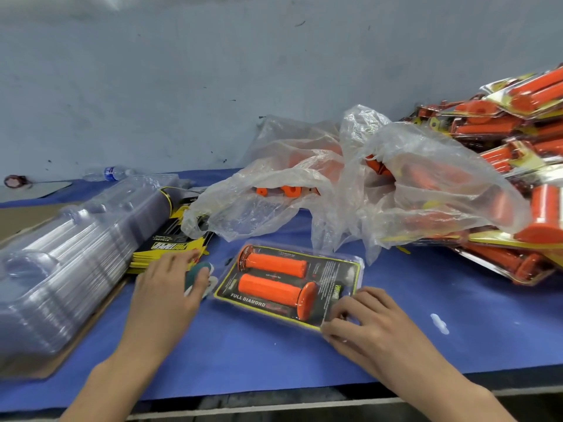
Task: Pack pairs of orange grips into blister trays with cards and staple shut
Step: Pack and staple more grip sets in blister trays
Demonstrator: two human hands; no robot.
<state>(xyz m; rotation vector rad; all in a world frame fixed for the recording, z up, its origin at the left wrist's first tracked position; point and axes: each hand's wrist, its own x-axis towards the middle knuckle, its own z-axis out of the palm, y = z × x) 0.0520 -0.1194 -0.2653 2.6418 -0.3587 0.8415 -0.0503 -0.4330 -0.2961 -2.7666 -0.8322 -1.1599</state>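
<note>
A clear blister tray (347,266) lies in the middle of the blue table, holding a black and yellow card and two orange grips (274,264) side by side. My right hand (365,321) pinches the tray's near right corner with curled fingers. My left hand (166,287) lies over a teal and white stapler (199,277) just left of the tray, fingers partly round it. A stack of yellow and black cards (170,239) sits behind my left hand.
A tall stack of empty clear trays (70,260) lies at the left. A crumpled plastic bag (350,184) with loose orange grips sits behind the tray. Finished packs (518,141) pile up at the right. A water bottle (108,173) lies by the wall.
</note>
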